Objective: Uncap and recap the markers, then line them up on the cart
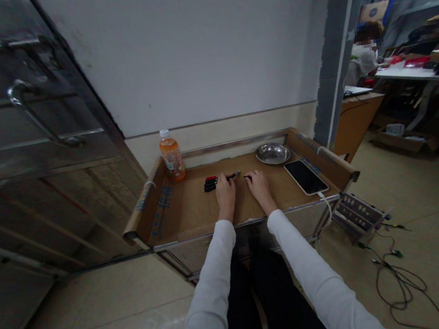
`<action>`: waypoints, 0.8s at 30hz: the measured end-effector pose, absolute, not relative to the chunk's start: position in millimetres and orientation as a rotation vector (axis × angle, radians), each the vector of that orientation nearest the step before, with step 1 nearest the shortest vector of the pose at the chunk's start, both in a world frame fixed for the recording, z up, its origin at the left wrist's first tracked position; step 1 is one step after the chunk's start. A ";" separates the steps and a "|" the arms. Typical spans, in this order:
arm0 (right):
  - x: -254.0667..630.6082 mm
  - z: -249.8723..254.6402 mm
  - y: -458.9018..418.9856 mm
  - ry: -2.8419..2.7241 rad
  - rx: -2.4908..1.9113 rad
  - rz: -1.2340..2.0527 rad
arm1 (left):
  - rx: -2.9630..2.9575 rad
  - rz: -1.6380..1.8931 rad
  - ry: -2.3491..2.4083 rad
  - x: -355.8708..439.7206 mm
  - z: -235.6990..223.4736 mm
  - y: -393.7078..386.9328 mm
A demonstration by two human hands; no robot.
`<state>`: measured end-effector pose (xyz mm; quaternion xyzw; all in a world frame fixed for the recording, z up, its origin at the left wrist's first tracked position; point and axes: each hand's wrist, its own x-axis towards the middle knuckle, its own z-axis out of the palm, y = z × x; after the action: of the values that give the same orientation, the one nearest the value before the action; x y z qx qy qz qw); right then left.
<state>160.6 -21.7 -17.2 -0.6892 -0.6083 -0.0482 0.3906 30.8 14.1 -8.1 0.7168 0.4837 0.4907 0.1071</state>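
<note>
My left hand (226,192) is closed on a slim dark pen (234,175), whose lighter tip points right. Beside that hand, to its left, lies a small group of black pens (209,185) with a bit of red among them. My right hand (259,186) pinches a small black piece (247,177), too small to name for sure, facing the pen's tip a short gap away. Both hands rest low over the cardboard-lined tray top (194,213).
An orange drink bottle (172,156) stands at the back left. A round metal dish (273,153) sits back right, near a phone (306,177) with a white cable. Raised cardboard sides (324,156) edge the top. On the floor right are an electrical box (358,214) and cables (400,283).
</note>
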 end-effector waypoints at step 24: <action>164.0 -14.2 -20.2 -1.302 -1.619 -0.018 | 2.583 1.000 1.094 38.4 -11.4 13.7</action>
<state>164.0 -20.2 -14.2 -0.6716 -0.5402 -0.0074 0.5070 38.4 13.7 -11.4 0.8645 0.3662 0.3346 0.0818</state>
